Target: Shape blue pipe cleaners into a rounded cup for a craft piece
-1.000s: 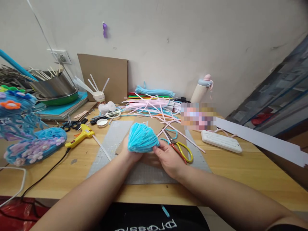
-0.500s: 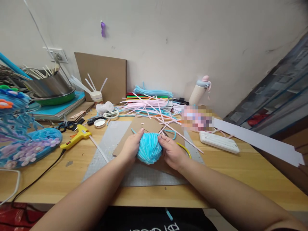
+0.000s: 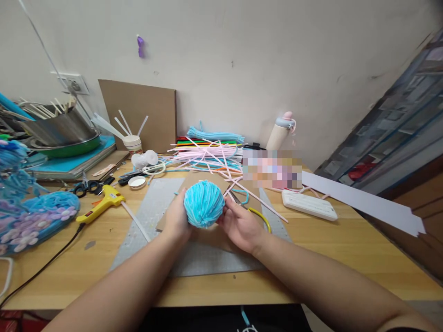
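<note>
- Cupping the blue ball (image 3: 204, 204), the left hand (image 3: 177, 214) wraps its 9 o'clock side; most of its fingers are hidden behind the ball, so how tightly they press cannot be told.
- At 3 to 4 o'clock on the ball, the right hand (image 3: 240, 226) appears to pinch the edge between thumb and fingertips, the palm standing off it.
- So the ball sits between the two hands, touching both, nearer the left palm and out at the tips of the right hand. It looks to be held over the cardboard (image 3: 214, 242) on the mat (image 3: 221, 266), though the gap below is hard to judge.
- Judging by its fuzzy strands, gathered toward 6 o'clock, it should be light, soft outside and not slippery; whether the core is stiff does not show.
- A hard squeeze could flatten the pile or shift strands, so broad holds at 9 and 3 o'clock seem best, clear of the gathered point.
- Scissors (image 3: 262, 216) lie beyond the right hand, toward 1 o'clock of it.
</note>
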`<action>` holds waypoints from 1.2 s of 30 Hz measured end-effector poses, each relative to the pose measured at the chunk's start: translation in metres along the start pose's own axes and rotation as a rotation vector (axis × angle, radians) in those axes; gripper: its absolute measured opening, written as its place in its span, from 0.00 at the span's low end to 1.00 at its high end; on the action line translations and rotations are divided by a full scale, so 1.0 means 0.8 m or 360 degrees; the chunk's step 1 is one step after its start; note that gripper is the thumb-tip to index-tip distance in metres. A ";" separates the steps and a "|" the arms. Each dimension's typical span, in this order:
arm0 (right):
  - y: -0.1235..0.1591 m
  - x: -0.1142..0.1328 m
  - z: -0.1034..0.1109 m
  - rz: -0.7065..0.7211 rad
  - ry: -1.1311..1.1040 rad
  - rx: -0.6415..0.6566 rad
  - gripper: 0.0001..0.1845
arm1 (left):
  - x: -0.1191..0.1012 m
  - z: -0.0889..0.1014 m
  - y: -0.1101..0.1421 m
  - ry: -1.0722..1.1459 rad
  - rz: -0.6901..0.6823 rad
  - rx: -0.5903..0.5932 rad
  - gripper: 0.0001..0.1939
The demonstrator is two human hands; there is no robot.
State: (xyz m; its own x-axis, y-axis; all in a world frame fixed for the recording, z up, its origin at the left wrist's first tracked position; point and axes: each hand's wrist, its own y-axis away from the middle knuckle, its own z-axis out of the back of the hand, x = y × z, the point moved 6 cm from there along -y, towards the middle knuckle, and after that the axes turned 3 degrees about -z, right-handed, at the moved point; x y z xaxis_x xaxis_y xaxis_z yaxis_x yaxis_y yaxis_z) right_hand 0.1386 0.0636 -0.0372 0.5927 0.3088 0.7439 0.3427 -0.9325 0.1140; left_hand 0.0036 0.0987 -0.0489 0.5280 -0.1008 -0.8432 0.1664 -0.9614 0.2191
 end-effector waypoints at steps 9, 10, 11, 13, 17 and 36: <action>-0.003 0.006 0.014 0.0239 0.0299 -0.0142 0.15 | -0.008 -0.009 0.012 -0.0301 -0.0150 0.0179 0.18; -0.001 0.007 0.015 0.0268 0.0372 -0.0170 0.15 | -0.010 -0.013 0.017 -0.0352 -0.0168 0.0221 0.18; 0.002 0.008 0.014 0.0309 0.0453 -0.0193 0.15 | -0.011 -0.017 0.022 -0.0403 -0.0188 0.0260 0.18; 0.011 0.016 0.009 0.0433 0.0644 -0.0239 0.15 | -0.012 -0.024 0.033 -0.0505 -0.0243 0.0318 0.19; 0.026 0.024 -0.007 0.0549 0.1110 -0.0282 0.16 | -0.016 -0.030 0.048 -0.0667 -0.0391 0.0376 0.23; 0.026 0.027 -0.011 0.0825 0.1461 -0.0406 0.16 | -0.013 -0.037 0.057 -0.0893 -0.0603 0.0418 0.20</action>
State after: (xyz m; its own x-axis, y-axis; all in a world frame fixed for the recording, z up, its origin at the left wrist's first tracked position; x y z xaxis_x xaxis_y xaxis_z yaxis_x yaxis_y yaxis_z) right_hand 0.1524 0.0492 -0.0131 -0.1859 -0.2932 0.9378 -0.0166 -0.9534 -0.3013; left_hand 0.0300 0.0632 -0.0157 -0.0446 0.2033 -0.9781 0.0107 -0.9789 -0.2040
